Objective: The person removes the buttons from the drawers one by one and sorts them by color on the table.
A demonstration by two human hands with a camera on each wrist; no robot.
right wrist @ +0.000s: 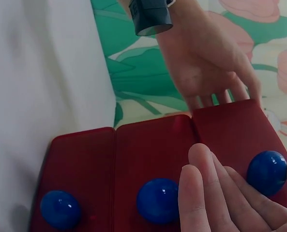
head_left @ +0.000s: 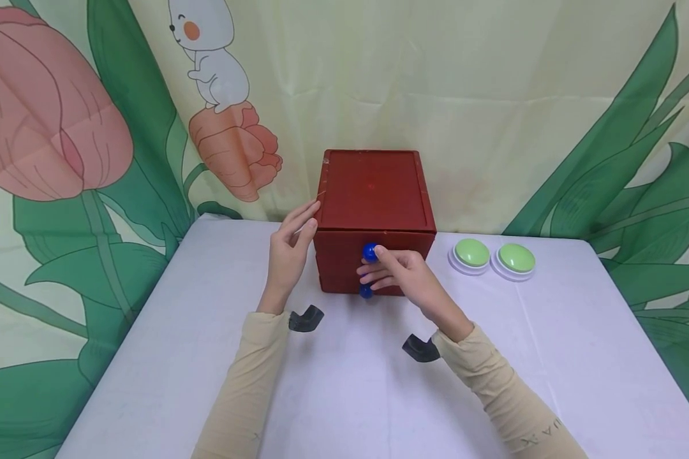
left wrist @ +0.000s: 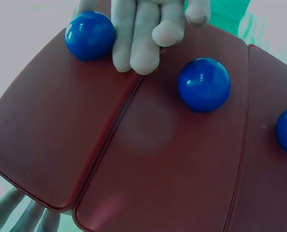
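Observation:
A dark red box [head_left: 373, 191] with three drawer fronts, each with a round blue knob, stands at the back of the table. My right hand [head_left: 404, 274] is at its front, pinching the top knob [right wrist: 266, 173] between thumb and index finger. The other fingers [left wrist: 145, 48] stretch out in front of the middle drawer, beside the middle knob [left wrist: 204, 85]. Farther down is the bottom knob [head_left: 365, 291]. My left hand [head_left: 289, 252] rests against the box's left side, its fingers extended.
Two green push buttons [head_left: 472, 252] with white bases sit to the right of the box. A white cloth covers the table [head_left: 344, 395]. Behind hangs a curtain [head_left: 350, 76] printed with plants and a rabbit. Black wrist mounts [head_left: 306, 319] stick out from both sleeves.

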